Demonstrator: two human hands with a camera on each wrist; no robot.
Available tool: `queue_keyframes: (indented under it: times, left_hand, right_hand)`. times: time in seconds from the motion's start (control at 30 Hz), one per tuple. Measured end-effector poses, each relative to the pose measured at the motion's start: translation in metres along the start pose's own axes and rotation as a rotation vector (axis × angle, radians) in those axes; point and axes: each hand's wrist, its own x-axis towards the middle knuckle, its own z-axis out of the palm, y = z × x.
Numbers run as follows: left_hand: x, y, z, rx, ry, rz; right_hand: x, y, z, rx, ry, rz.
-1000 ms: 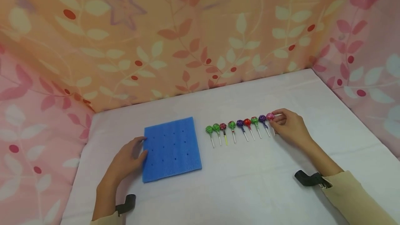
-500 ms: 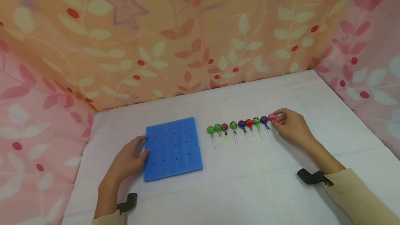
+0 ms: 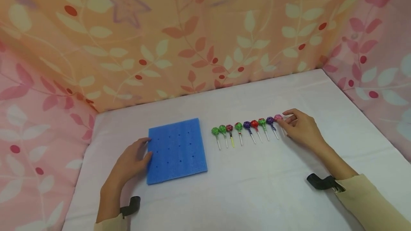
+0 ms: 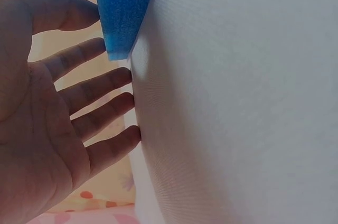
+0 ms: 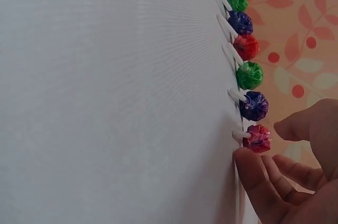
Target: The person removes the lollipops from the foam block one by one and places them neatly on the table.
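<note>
My left hand [image 3: 130, 161] rests at the left edge of a blue foam block [image 3: 176, 154] dotted with small holes. In the left wrist view its thumb and one finger touch the foam [image 4: 124, 12], while the other fingers reach straight to the white cloth. At the right end of a row of wrapped lollipops lies a pink lollipop [image 3: 278, 117]. My right hand [image 3: 303, 129] is beside it, thumb and fingers spread. In the right wrist view the pink lollipop [image 5: 257, 138] lies on the cloth between the parted fingertips, with a gap to the upper one.
Several more lollipops lie leftward in the row, among them a purple one [image 3: 270, 120], a red one [image 3: 254, 123] and a green one [image 3: 215, 131]. White cloth [image 3: 244, 188] covers the table. A patterned curtain [image 3: 192, 38] hangs behind and at both sides.
My right hand's fingers have spread and drawn slightly away from the pink lollipop, which stays in the row. My left hand has stayed by the foam block.
</note>
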Motion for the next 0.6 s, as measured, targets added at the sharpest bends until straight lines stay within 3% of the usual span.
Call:
queue_keyframes:
  times: [0.23,0.6]
  left_hand:
    - [0.0,0.001,0.0,-0.015,-0.002,0.0]
    - [0.0,-0.001,0.0,-0.007,0.003,0.018]
  right_hand:
    - [-0.008,-0.001,-0.007,0.046,0.038,0.017]
    - [-0.017,0.0,-0.012,-0.007,0.082,-0.031]
